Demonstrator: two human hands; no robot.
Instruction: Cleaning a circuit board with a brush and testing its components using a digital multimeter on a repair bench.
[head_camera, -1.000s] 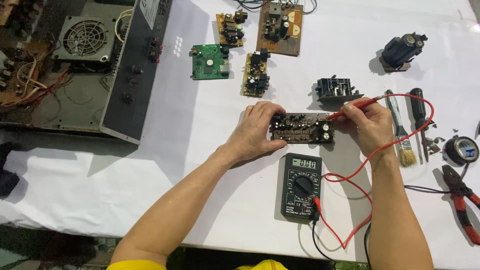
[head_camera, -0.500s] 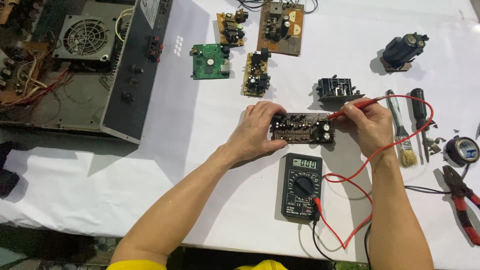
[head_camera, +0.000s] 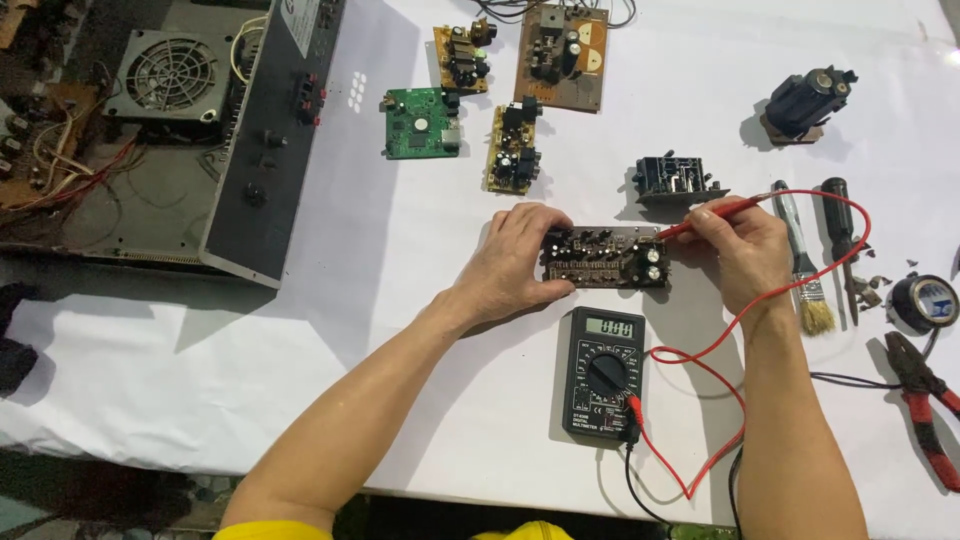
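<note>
A long dark circuit board (head_camera: 610, 258) with small capacitors lies on the white table (head_camera: 400, 330). My left hand (head_camera: 515, 265) grips its left end, thumb on the near edge. My right hand (head_camera: 742, 248) holds a red multimeter probe (head_camera: 705, 216) like a pen, its tip touching the board's right end. A red lead (head_camera: 760, 300) loops from the probe down to a black digital multimeter (head_camera: 603, 374) lying just in front of the board. A black lead runs off the table's near edge.
An opened amplifier chassis (head_camera: 190, 130) with a fan fills the far left. Several loose circuit boards (head_camera: 520, 100) lie at the back. A black connector block (head_camera: 678, 182), a brush (head_camera: 805, 270), a screwdriver (head_camera: 840, 235), tape (head_camera: 925, 302) and red-handled pliers (head_camera: 925, 405) sit at the right.
</note>
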